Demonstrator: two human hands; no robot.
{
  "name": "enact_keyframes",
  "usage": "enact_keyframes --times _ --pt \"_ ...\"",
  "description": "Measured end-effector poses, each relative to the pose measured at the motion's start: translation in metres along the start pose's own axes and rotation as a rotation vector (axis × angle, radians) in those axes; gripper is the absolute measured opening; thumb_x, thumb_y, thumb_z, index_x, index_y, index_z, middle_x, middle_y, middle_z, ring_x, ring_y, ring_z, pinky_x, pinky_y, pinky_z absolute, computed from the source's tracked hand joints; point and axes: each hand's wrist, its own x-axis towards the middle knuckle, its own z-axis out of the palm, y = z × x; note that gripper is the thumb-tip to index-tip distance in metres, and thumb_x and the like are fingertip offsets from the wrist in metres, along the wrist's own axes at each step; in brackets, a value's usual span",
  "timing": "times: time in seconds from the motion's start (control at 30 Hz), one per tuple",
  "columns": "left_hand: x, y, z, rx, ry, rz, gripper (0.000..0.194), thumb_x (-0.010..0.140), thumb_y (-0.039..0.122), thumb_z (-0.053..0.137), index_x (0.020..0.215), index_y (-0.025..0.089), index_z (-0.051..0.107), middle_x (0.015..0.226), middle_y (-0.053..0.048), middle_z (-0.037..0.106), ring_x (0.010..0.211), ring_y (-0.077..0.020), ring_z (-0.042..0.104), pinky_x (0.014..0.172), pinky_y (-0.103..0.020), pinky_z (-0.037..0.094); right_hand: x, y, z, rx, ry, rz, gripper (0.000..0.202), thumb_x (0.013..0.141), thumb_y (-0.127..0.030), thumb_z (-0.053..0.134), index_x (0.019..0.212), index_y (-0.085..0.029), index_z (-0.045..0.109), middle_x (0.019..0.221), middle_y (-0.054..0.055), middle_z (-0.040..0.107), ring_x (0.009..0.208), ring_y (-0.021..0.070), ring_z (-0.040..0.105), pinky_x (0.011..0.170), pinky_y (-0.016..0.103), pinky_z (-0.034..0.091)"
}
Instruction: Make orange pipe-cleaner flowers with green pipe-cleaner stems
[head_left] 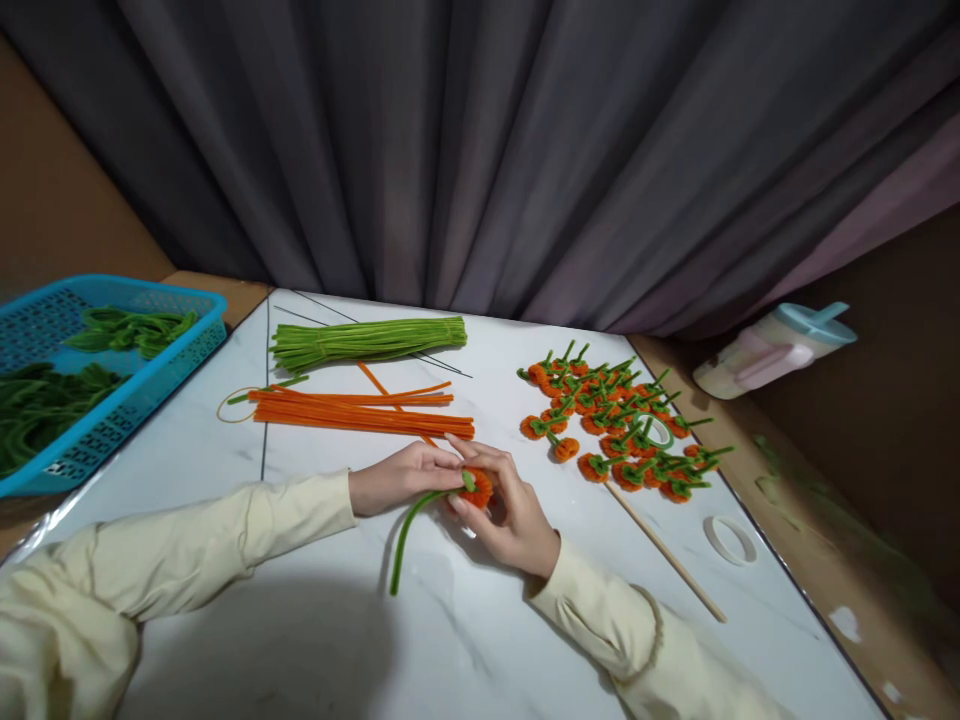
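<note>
Orange piece (481, 487) pinched in left grip (407, 477), right grip (519, 517); orange strips (352, 411), green bundle (367, 342) beyond.

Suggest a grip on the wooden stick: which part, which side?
Probably mid-length on the wooden stick, pinched across its thin width from the near left side: it lies slantwise, its far end sits by the orange pieces, and a white ring lies to its right.

A big dark curtain (420, 150) is hanging at the back. A cup (754, 352) with a blue lid (814, 325) is sitting on the right, near the curtain.
</note>
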Motion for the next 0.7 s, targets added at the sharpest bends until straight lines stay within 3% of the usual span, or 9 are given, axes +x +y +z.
enact_keyframes --times 0.23,0.4,0.53,0.7 --pt "0.001 0.003 -0.006 -0.006 -0.05 -0.047 0.025 0.072 0.031 0.07 0.087 0.011 0.072 0.085 -0.01 0.068 0.066 -0.0161 0.062 0.055 -0.024 0.048 -0.002 0.0 -0.002 0.106 0.002 0.001 0.016 0.084 -0.03 0.058 0.09 -0.023 0.046 0.119 0.013 0.058 0.113 0.0219 0.053 0.09 0.042 0.046" --pt "-0.001 0.011 -0.007 0.027 -0.16 -0.046 0.021 0.075 0.026 0.067 0.087 0.01 0.071 0.072 -0.008 0.069 0.055 -0.0147 0.062 0.052 -0.024 0.05 -0.001 0.003 -0.003 0.058 -0.032 -0.034 0.013 0.084 -0.029 0.058 0.083 -0.022 0.047 0.114 0.012 0.061 0.113 0.0209 0.054 0.087 0.039 0.048" --pt "0.0 0.012 -0.008 0.038 -0.186 -0.049 0.021 0.077 0.027 0.065 0.086 0.009 0.07 0.074 -0.01 0.07 0.061 -0.0168 0.065 0.06 -0.027 0.053 -0.001 0.003 -0.003 0.035 -0.047 -0.048 0.007 0.085 -0.023 0.055 0.089 -0.022 0.048 0.117 0.011 0.06 0.115 0.0193 0.053 0.087 0.037 0.048" --pt "0.003 0.006 -0.01 -0.16 -0.16 -0.146 0.037 0.083 0.041 0.058 0.105 0.011 0.062 0.098 -0.015 0.068 0.084 -0.0223 0.067 0.074 -0.036 0.053 -0.003 0.005 -0.002 -0.08 0.07 -0.079 0.029 0.087 -0.009 0.041 0.112 -0.025 0.041 0.131 0.01 0.051 0.122 0.0176 0.045 0.093 0.04 0.045"
